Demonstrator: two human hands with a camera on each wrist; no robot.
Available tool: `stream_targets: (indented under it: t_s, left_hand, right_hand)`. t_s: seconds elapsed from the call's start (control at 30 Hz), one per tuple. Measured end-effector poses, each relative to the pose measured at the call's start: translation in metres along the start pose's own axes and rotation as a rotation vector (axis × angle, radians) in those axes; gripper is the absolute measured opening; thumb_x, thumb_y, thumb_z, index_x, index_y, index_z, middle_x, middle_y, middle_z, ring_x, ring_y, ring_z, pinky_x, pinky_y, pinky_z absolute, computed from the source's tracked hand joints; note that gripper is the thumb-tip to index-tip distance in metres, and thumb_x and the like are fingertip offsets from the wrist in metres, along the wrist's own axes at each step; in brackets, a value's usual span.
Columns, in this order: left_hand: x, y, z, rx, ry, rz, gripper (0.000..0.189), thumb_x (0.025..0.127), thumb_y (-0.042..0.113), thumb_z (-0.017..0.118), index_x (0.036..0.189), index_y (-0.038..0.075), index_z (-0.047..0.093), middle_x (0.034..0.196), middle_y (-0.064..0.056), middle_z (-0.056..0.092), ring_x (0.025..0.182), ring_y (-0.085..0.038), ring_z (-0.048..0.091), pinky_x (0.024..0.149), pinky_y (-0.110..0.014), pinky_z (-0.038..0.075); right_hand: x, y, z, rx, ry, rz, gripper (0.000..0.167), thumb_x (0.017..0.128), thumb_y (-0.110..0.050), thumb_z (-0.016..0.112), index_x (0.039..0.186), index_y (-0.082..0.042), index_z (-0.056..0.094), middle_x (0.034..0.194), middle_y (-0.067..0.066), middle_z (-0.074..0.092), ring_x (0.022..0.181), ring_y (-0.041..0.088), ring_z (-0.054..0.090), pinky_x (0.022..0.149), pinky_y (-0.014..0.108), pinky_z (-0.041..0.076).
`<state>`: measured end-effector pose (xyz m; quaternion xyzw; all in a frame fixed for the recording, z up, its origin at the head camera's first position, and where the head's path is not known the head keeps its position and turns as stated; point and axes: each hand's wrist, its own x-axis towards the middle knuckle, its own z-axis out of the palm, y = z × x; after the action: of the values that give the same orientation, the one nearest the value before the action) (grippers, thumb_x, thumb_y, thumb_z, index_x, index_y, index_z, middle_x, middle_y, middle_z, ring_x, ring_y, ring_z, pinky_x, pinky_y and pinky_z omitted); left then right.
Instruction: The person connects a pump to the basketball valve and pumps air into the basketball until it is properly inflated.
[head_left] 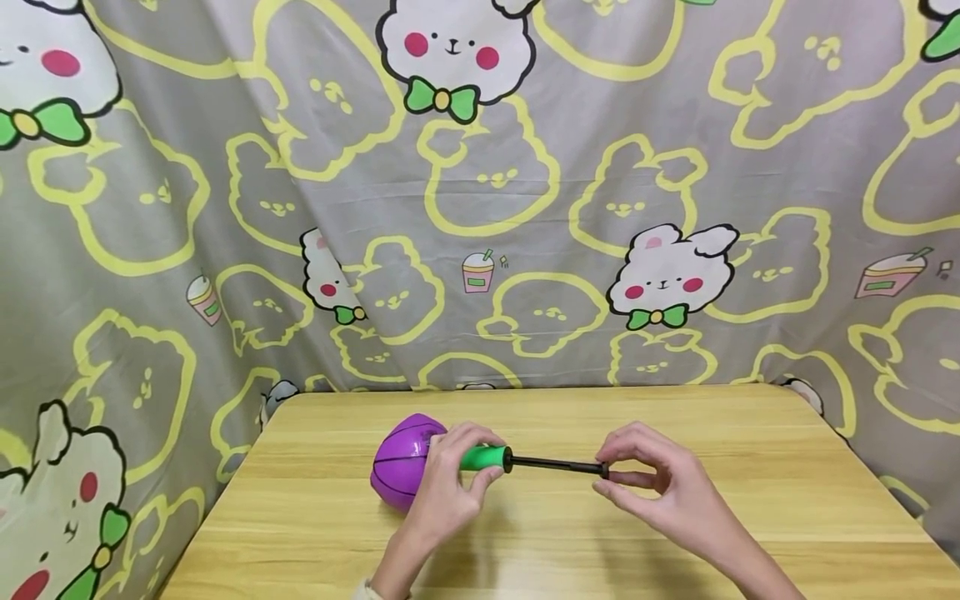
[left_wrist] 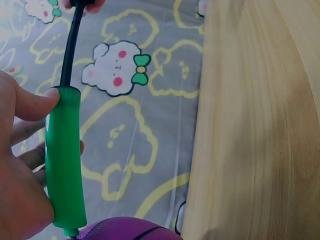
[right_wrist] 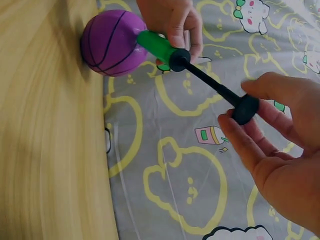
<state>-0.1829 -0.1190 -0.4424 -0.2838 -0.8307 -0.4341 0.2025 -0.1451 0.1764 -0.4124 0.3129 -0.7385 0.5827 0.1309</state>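
Note:
A green hand pump [left_wrist: 66, 160] joins a purple ball [head_left: 401, 467] with black seam lines, which sits on the table. The ball looks slightly misshapen in the head view. My left hand [head_left: 450, 479] grips the green barrel close to the ball, thumb along its end. The black plunger rod [right_wrist: 205, 79] is drawn well out of the barrel. At its far end, my right hand [head_left: 667, 483] pinches the round black handle [right_wrist: 245, 110] between thumb and fingers. Where the pump meets the ball, my left hand hides the joint in the head view.
The wooden table [head_left: 315, 533] spreads beneath both hands. Behind it hangs a grey curtain [head_left: 540, 250] printed with yellow outlines and white cartoon animals, meeting the table's back edge.

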Motion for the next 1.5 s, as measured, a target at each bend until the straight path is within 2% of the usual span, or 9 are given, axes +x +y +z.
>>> stream_targets:
  t_s: [0.23, 0.4, 0.7, 1.0, 1.23, 1.37, 1.5]
  left_hand:
    - [0.0, 0.0, -0.001, 0.019, 0.026, 0.016, 0.032, 0.081, 0.009, 0.081, 0.109, 0.021, 0.07, 0.109, 0.015, 0.066, 0.107, -0.007, 0.061, 0.094, -0.043, 0.035]
    - [-0.001, 0.002, 0.001, 0.01, 0.029, 0.014, 0.032, 0.081, 0.008, 0.081, 0.108, 0.02, 0.071, 0.11, 0.014, 0.066, 0.108, -0.008, 0.06, 0.093, -0.043, 0.035]
    - [-0.004, 0.006, 0.013, -0.002, 0.025, 0.047, 0.031, 0.079, 0.007, 0.081, 0.107, 0.017, 0.071, 0.11, 0.011, 0.066, 0.109, -0.011, 0.06, 0.092, -0.045, 0.035]
    - [-0.006, 0.011, 0.029, -0.006, -0.013, 0.05, 0.029, 0.08, 0.007, 0.081, 0.106, 0.017, 0.071, 0.11, 0.01, 0.065, 0.111, -0.011, 0.059, 0.094, -0.045, 0.033]
    - [-0.012, 0.015, 0.038, -0.039, -0.034, 0.028, 0.031, 0.079, 0.005, 0.082, 0.104, 0.019, 0.07, 0.108, 0.013, 0.063, 0.108, -0.009, 0.058, 0.092, -0.054, 0.03]
    - [-0.014, 0.016, 0.04, -0.036, -0.039, 0.03, 0.031, 0.08, 0.006, 0.082, 0.105, 0.02, 0.069, 0.108, 0.013, 0.064, 0.108, -0.009, 0.058, 0.093, -0.062, 0.031]
    - [-0.014, 0.017, 0.038, -0.027, -0.055, 0.04, 0.03, 0.083, 0.009, 0.081, 0.107, 0.022, 0.068, 0.111, 0.014, 0.063, 0.109, -0.01, 0.059, 0.096, -0.069, 0.031]
  right_hand:
    - [0.001, 0.0, -0.001, 0.067, 0.042, 0.06, 0.03, 0.082, 0.01, 0.079, 0.11, 0.004, 0.069, 0.108, 0.016, 0.067, 0.101, 0.022, 0.07, 0.079, 0.04, 0.058]
    - [0.001, 0.003, 0.004, 0.084, 0.072, 0.035, 0.03, 0.079, 0.012, 0.079, 0.107, 0.004, 0.071, 0.106, 0.02, 0.067, 0.098, 0.021, 0.071, 0.078, 0.041, 0.058]
    - [-0.002, 0.01, 0.019, 0.093, 0.066, 0.016, 0.031, 0.077, 0.011, 0.082, 0.104, -0.002, 0.074, 0.102, 0.016, 0.069, 0.097, 0.021, 0.071, 0.077, 0.04, 0.058]
    - [-0.005, 0.018, 0.034, 0.083, 0.119, 0.005, 0.032, 0.075, 0.011, 0.083, 0.103, -0.004, 0.076, 0.098, 0.014, 0.07, 0.093, 0.022, 0.073, 0.073, 0.038, 0.059]
    - [-0.006, 0.025, 0.05, 0.056, 0.135, -0.071, 0.033, 0.074, 0.012, 0.083, 0.103, -0.004, 0.077, 0.097, 0.016, 0.07, 0.09, 0.019, 0.072, 0.07, 0.037, 0.059]
    - [-0.007, 0.023, 0.051, 0.055, 0.104, -0.041, 0.031, 0.077, 0.009, 0.083, 0.103, -0.005, 0.076, 0.098, 0.015, 0.07, 0.092, 0.021, 0.072, 0.072, 0.037, 0.059]
    - [-0.007, 0.018, 0.046, 0.046, 0.07, 0.027, 0.03, 0.079, 0.006, 0.084, 0.103, -0.01, 0.075, 0.1, 0.012, 0.069, 0.094, 0.022, 0.072, 0.075, 0.036, 0.059]
